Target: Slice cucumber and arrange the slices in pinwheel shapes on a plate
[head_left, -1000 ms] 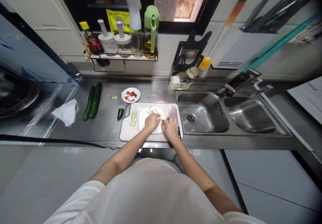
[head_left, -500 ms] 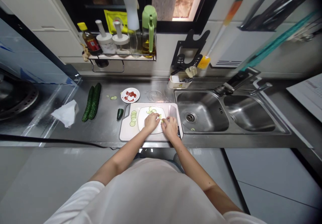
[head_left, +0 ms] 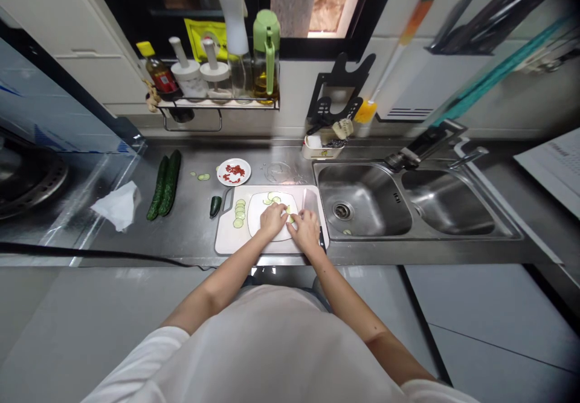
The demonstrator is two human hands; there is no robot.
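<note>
Both of my hands work close together over a white plate (head_left: 254,225) lying on a cutting board (head_left: 229,243). My left hand (head_left: 272,220) is closed, fingertips pinching a thin cucumber slice (head_left: 288,208) at the plate's right half. Just beside it, my right hand (head_left: 307,229) pinches a second cucumber slice (head_left: 292,217). Several more slices (head_left: 272,197) are set along the plate's far edge. A row of overlapping slices (head_left: 239,212) lies on the board left of the plate. On the board's right side rests a knife (head_left: 322,238), its blade partly behind my right hand.
Left of the board are a cucumber end piece (head_left: 215,206), two whole cucumbers (head_left: 164,185) and a crumpled white cloth or tissue (head_left: 118,205). A small plate of chopped red pieces (head_left: 234,172) stands behind. The double sink (head_left: 362,200) adjoins on the right.
My right fingers have shifted slightly, so more of the slice by them shows. Both hands otherwise stay in place; the whole view has moved a little.
</note>
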